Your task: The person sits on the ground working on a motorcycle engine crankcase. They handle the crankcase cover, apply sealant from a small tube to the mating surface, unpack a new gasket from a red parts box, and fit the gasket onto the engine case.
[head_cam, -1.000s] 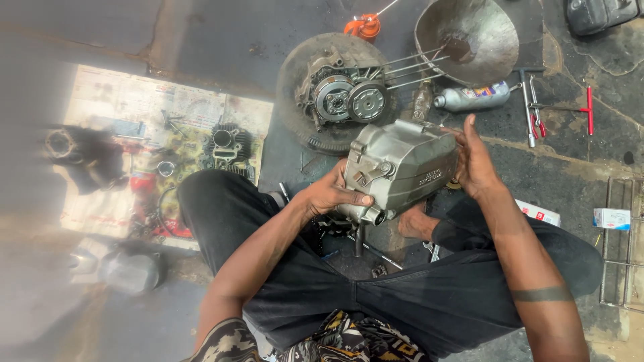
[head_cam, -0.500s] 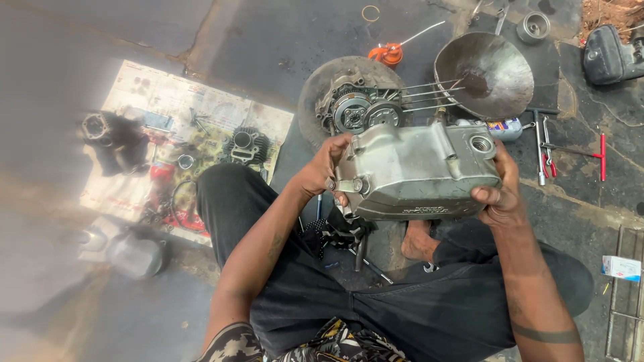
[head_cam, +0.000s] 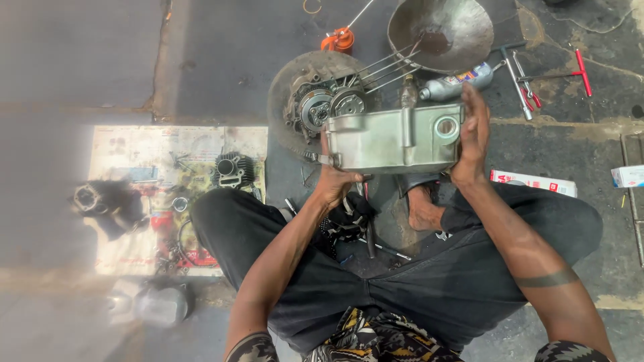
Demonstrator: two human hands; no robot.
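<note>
Between the left hand [head_cam: 335, 184] and right hand [head_cam: 473, 137], both gripping its ends, the grey metal engine cover [head_cam: 396, 141] is off; beyond them lies the opened engine block [head_cam: 322, 107], unassembled.

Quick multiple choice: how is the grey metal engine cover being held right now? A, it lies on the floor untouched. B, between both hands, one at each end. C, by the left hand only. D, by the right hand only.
B: the left hand grips the left end of the grey metal engine cover while the right hand presses flat against its right end, keeping it lifted above the lap.
</note>
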